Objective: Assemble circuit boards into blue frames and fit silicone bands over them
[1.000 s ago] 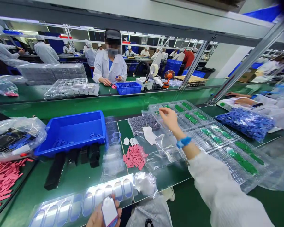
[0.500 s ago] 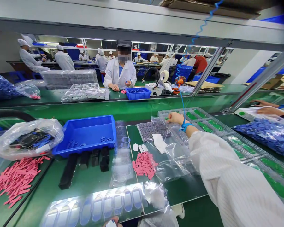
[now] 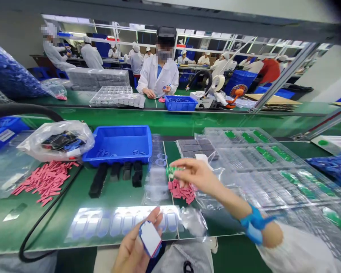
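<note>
while right hand [image 3: 197,175] pinches green part [image 3: 172,171] in fingertips, left hand [image 3: 133,246] grasps white-and-blue piece [image 3: 150,239]; weak pinch could drop part onto pink strips [image 3: 182,191] just below.

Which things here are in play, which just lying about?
In play: white rectangular card with blue edge in left hand; small green piece in right hand.
Lying about: clear plastic tray of green parts; pile of pink strips; blue plastic bin; black bars.
</note>
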